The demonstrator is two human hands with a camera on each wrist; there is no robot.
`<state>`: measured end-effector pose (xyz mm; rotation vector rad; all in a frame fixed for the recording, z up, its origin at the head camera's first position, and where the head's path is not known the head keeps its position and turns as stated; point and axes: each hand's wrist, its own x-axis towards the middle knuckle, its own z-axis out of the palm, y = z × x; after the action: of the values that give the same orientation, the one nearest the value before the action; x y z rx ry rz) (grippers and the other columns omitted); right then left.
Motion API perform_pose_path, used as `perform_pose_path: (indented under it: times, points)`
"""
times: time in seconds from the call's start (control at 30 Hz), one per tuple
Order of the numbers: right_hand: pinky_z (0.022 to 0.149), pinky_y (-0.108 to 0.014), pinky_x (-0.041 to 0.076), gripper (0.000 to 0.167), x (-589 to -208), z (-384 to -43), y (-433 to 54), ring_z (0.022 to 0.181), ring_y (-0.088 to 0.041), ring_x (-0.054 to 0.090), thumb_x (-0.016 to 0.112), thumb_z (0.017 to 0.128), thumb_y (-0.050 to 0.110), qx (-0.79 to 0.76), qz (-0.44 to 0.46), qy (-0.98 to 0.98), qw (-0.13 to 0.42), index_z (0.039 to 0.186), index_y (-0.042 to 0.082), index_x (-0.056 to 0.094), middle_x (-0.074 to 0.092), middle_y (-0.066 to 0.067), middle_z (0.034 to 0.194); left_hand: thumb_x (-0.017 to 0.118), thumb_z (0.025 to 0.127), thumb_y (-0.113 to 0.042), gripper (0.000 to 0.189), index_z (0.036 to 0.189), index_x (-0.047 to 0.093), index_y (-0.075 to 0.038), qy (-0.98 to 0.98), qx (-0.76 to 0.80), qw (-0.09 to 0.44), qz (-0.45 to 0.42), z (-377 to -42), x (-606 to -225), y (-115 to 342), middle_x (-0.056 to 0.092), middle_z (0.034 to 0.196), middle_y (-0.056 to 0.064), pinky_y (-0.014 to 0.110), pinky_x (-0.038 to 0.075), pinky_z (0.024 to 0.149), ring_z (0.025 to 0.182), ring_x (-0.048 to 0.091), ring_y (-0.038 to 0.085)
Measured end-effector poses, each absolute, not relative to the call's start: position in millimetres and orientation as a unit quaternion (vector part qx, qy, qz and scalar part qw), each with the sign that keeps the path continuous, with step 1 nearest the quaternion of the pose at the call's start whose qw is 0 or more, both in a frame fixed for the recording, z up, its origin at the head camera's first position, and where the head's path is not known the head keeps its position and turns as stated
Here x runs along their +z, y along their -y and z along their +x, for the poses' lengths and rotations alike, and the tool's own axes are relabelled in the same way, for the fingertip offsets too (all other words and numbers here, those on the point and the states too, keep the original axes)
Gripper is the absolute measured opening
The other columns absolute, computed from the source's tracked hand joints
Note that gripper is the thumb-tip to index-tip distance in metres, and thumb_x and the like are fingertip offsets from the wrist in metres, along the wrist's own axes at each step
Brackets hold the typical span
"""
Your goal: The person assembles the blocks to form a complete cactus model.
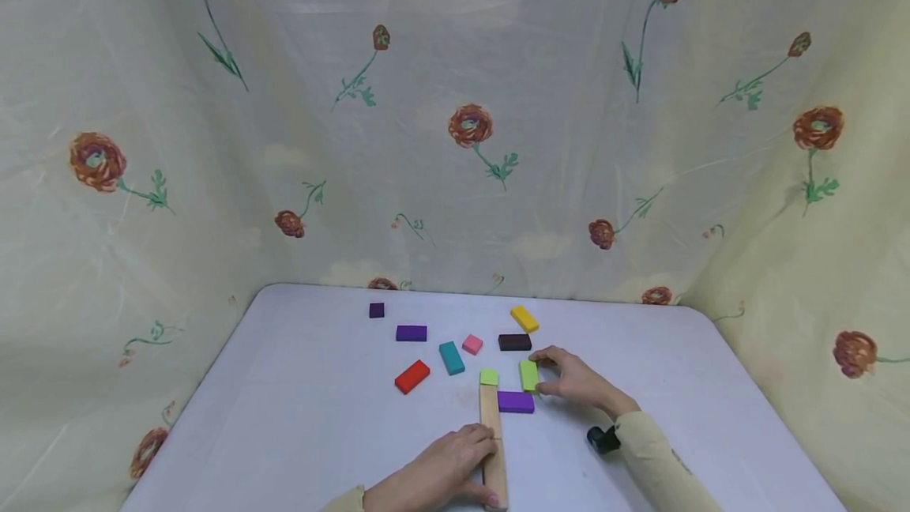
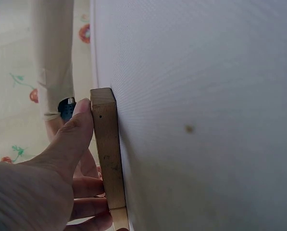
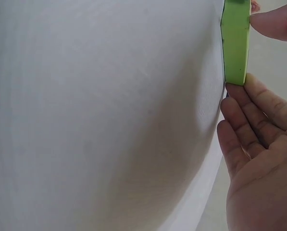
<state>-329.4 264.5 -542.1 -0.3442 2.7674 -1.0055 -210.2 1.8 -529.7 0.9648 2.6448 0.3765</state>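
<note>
Along the middle of the table (image 1: 320, 401), two wooden blocks (image 1: 496, 468) were laid end to end, capped at the far end by a lime cube (image 1: 489, 377). The nearer one was held under the bent thumb and fingers of the left hand (image 1: 444, 464). By the half-closed right hand (image 1: 579, 380), a lime block (image 1: 529, 376) was pinched at its ends, just past the purple block (image 1: 517, 402) set beside the wood; whether it was lifted cannot be told. Black (image 1: 515, 342), yellow (image 1: 524, 319), pink (image 1: 472, 344), teal (image 1: 451, 358) and red (image 1: 412, 377) pieces were scattered nearby.
</note>
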Motion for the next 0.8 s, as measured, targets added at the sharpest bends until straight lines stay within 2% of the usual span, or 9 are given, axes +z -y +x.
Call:
perform_pose_path:
  times: [0.8]
  points:
    - [0.106,-0.051,0.040,0.051,-539.8,-326.4,-265.5,0.122,-0.028,0.052,0.076,0.078,0.017,-0.332,-0.146,-0.928,0.088,0.126,0.013,0.058,0.058,-0.004,0.128,0.061,0.072,-0.066,0.071,0.129,0.059,-0.023,-0.920,0.135,0.137,0.342,-209.5,-530.6,-0.8,0.056,0.131,-0.009,0.030,0.048,0.101,0.119,0.051,0.007]
